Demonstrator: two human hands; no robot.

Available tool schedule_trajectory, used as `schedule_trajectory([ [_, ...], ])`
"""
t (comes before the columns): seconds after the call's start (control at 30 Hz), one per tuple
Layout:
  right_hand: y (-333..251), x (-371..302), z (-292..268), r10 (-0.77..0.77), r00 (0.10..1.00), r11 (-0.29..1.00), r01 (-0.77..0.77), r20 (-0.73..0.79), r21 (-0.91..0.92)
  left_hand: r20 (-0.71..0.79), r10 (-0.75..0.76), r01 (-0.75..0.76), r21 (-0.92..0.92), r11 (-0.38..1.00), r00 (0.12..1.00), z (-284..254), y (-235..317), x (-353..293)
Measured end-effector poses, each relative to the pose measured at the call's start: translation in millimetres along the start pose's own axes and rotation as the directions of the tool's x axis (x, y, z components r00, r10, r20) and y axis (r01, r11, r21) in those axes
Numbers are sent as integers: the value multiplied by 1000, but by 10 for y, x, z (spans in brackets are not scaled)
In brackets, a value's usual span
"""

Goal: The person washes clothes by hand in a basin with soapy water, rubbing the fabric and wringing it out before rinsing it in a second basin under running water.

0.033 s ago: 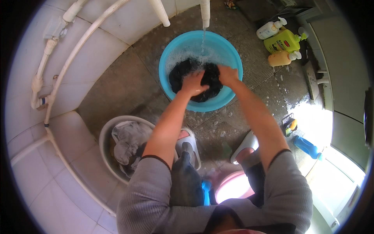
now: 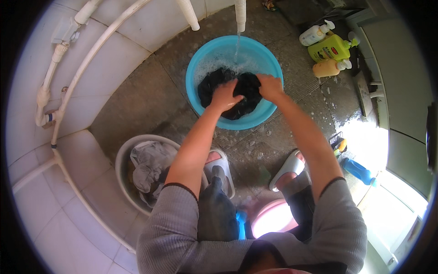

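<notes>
A piece of soaked black cloth [image 2: 248, 93] lies bunched in a light blue basin [image 2: 197, 102] of sudsy water. Its exact kind cannot be made out. My left hand [image 2: 223, 97] grips the cloth near its middle, the thumb stretched to the right and cloth between thumb and fingers. At the basin's right side, my right hand [image 2: 271, 87] is closed on the cloth's edge, its fingertips partly hidden. Water trickles into the basin from a white ribbed hose [image 2: 241, 16] above its far rim.
On the left stands a pale basin [image 2: 122, 169] with grey cloth [image 2: 150, 160]. Pump bottles [image 2: 329, 47] lie at the far right; a blue bottle [image 2: 358, 171] lies nearer. Between my feet is a pink basin [image 2: 273, 219]. White pipes [image 2: 68, 98] run along the tiled wall.
My right hand has shifted slightly right and up with the cloth's edge. My left thumb is drawn in a little closer to the fingers.
</notes>
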State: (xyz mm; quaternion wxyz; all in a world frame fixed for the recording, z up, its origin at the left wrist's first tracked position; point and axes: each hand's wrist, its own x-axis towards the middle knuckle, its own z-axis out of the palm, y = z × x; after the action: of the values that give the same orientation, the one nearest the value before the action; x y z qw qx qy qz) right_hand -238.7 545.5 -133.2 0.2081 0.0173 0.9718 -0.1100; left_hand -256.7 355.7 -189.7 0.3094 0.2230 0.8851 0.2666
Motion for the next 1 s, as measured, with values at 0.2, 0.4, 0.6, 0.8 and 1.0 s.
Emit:
schedule_trajectory([
  [0.2, -338, -870, -1485, -214, 925, 608, 377, -314, 698, -192, 364, -411, -375, 831, 911, -355, 215, -32],
  [0.4, -650, -1246, -2211, -266, 847, 484, 529, -460, 697, -257, 58, -47, 49, 998, 965, -157, -171, -185],
  [0.6, -131, -424, -808, -81, 924, 543, 356, -374, 761, -297, -76, 40, -125, 991, 952, -6, -160, -246],
  [0.8, 53, -274, 629, -56, 957, 994, 26, -286, -106, -183, -32, 118, 483, 868, 983, 151, 87, -234],
  [1.0, 72, -287, 771, -68, 979, 954, 7, -192, -300, -99, -24, 62, 403, 913, 995, 304, -62, -168],
])
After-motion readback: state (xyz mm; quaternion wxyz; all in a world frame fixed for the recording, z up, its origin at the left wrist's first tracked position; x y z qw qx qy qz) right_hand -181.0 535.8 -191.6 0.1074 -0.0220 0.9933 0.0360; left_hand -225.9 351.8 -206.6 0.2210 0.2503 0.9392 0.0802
